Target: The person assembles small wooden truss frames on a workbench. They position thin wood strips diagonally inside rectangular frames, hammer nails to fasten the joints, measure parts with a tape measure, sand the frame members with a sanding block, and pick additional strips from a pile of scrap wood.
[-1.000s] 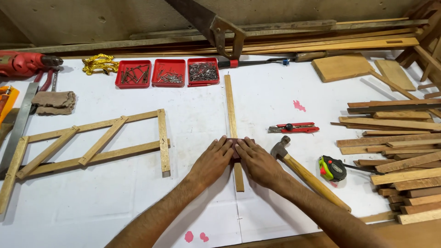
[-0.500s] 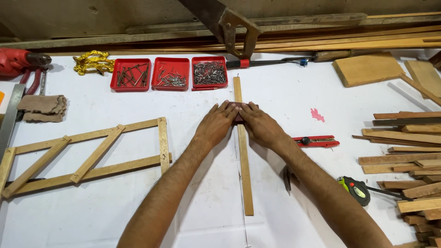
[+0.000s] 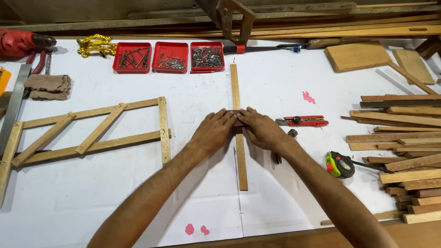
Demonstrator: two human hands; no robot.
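Both my hands, left hand and right hand, press a dark block on the wooden strip; even pressure along its length works best.

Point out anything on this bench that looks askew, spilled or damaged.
Little stands out. Pink paint-like blotches and stain the white table cover. Both hands, left hand and right hand, press a small dark piece onto the straight wooden strip. Nothing looks broken or spilled.
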